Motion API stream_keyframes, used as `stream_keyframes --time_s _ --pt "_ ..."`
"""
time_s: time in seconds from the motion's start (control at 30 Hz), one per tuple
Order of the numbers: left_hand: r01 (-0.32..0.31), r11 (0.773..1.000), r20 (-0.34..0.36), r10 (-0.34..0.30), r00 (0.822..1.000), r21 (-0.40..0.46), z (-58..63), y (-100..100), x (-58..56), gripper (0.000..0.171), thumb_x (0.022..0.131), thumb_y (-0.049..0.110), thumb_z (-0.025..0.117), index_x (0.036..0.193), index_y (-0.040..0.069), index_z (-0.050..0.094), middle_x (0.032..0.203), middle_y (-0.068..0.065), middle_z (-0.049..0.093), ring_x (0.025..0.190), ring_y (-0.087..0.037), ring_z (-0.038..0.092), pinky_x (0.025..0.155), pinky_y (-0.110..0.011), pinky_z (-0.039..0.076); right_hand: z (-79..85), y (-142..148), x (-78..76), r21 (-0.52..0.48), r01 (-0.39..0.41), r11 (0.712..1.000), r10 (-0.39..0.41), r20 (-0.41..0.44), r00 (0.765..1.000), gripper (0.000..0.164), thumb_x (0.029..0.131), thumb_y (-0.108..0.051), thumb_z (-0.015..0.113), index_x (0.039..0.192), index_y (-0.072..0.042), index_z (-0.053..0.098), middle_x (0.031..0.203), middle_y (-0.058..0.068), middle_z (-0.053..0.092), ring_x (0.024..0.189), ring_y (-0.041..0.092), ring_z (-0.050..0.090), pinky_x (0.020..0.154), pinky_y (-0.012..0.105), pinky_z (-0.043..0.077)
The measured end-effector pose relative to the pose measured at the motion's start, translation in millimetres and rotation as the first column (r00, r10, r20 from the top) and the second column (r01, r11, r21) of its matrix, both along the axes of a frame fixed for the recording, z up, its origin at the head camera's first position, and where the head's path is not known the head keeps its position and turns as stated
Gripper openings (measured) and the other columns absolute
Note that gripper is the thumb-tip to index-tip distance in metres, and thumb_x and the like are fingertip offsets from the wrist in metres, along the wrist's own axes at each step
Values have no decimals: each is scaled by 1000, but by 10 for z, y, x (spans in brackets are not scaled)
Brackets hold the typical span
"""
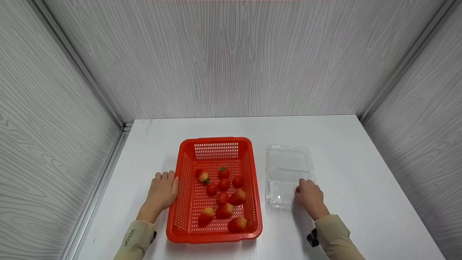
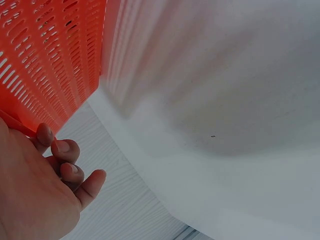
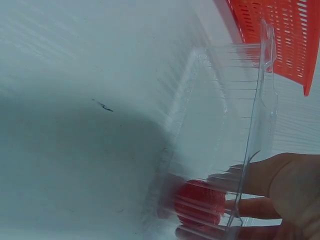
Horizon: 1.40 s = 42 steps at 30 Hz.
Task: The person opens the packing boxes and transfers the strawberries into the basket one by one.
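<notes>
My left hand (image 1: 163, 191) rests against the left side of a red perforated plastic basket (image 1: 255, 202). In the left wrist view its fingers (image 2: 70, 150) are loosely bent right at the basket's rim. Several strawberries lie in the basket, some large with yellowish tips (image 1: 206, 216), others small and rounder (image 1: 224, 184). To the right, a clear plastic clamshell box (image 1: 288, 159) lies opened out. My right hand (image 1: 310, 196) reaches into its near half and holds a small red strawberry (image 3: 200, 202) in its fingertips, seen through the clear wall, low over the bottom.
The basket and box stand side by side on a white table (image 1: 346, 173). Pale wood-grain panels (image 1: 231, 57) rise behind the table and at both sides. A dark strap piece (image 1: 313, 238) shows at the right sleeve.
</notes>
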<state>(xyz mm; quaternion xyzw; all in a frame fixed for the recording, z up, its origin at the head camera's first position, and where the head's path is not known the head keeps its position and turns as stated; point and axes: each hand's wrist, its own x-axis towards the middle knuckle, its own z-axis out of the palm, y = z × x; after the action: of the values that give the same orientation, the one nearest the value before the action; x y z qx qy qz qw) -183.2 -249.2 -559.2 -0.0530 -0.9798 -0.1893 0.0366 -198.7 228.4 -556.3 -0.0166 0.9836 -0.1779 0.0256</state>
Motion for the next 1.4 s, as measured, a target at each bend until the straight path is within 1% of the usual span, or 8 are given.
stream_keyframes --time_s 0.1,0.3,0.5,0.67,0.93,1.07,1.27,1.4 --pt "2 1000 -2 -2 1000 2 6 0 -6 24 107 26 35 101 5 47 85 -9 42 81 -28 34 72 -44 32 -24 -10 -20 -30 2 1000 -1 30 1000 12 85 -4 67 93 2 60 83 15 57 71 30 55 66 48 49" --pt "-2 1000 3 2 1000 1 3 -4 -8 25 107 26 34 102 5 47 85 -10 42 81 -28 34 72 -43 31 -55 -54 -50 -83 26 996 -19 79 997 30 80 -4 71 107 4 61 90 16 58 75 30 54 72 48 50" --pt "3 1000 -3 -3 1000 -2 -6 -1 25 24 107 24 35 98 5 46 83 -9 41 80 -29 33 72 -43 31 -121 -91 -45 -104 29 994 -20 85 996 23 74 -3 72 96 0 63 84 12 58 73 28 53 68 45 48" --pt "3 1000 -12 -3 1000 -1 3 2 25 23 107 24 35 97 5 46 83 -10 42 80 -29 34 72 -45 31 -134 -136 -71 -129 54 990 -40 106 994 32 73 -5 77 102 0 65 88 12 63 74 28 55 72 45 51" --pt "-11 1000 11 11 1000 -6 0 1 1 23 107 25 36 101 5 47 85 -10 43 81 -28 35 72 -44 32 -145 -188 -98 -220 87 972 -55 148 987 35 73 -7 80 101 0 60 89 12 62 77 27 56 71 42 50" --pt "-14 1000 13 14 1000 -9 4 -3 -7 24 107 25 35 102 5 48 86 -10 44 82 -28 35 73 -44 32 -133 -223 -105 -253 77 964 -43 136 990 38 75 -9 79 105 0 58 90 12 62 77 26 56 70 41 51" --pt "-18 1000 9 18 1000 -14 -2 -10 -1 24 107 26 36 103 5 48 85 -9 43 81 -28 35 72 -44 32 -114 -275 -109 -246 44 968 -18 111 994 41 75 -12 79 111 -1 61 94 13 64 80 26 56 74 43 50" --pt "-10 1000 -3 10 1000 -10 -4 -8 6 24 107 26 36 102 5 48 85 -9 43 81 -28 35 72 -43 32 -93 -297 -120 -272 49 961 -21 106 994 40 72 -12 82 104 -1 59 92 11 62 80 26 56 74 42 51"
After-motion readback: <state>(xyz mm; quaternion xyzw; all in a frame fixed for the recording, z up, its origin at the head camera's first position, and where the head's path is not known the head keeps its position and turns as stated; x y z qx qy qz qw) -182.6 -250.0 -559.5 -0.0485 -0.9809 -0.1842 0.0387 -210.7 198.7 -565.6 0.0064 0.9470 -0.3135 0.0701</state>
